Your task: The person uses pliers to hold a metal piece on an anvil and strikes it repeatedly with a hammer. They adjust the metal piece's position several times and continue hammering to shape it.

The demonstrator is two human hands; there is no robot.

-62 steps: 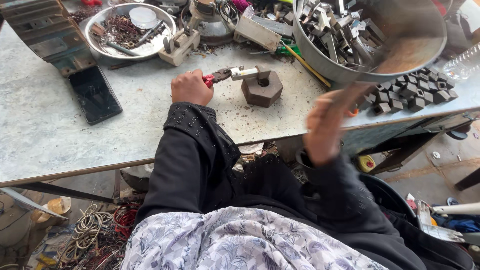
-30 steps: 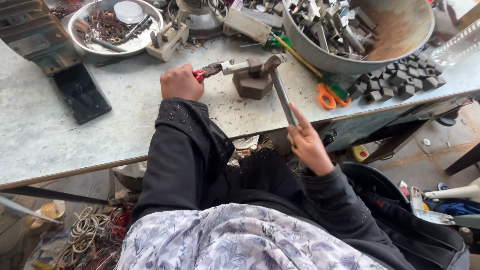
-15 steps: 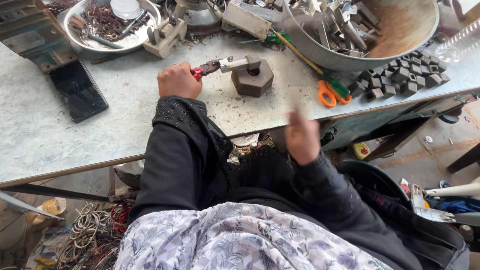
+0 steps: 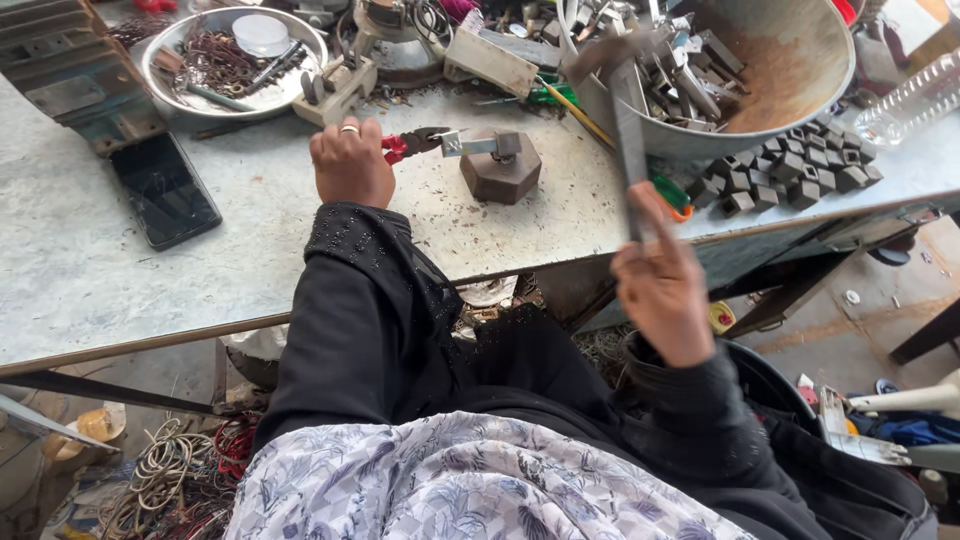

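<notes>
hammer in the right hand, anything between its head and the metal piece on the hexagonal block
Nothing visible. The hammer is raised in the right hand, with open air down to the metal piece that the left hand holds with pliers on the hexagonal block.

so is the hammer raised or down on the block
Raised: the right hand holds the hammer up, its head clear above the hexagonal block.

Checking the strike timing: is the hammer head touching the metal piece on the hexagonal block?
Apart. The head view shows the hammer raised in the right hand, well clear of the metal piece on the hexagonal block.
</notes>
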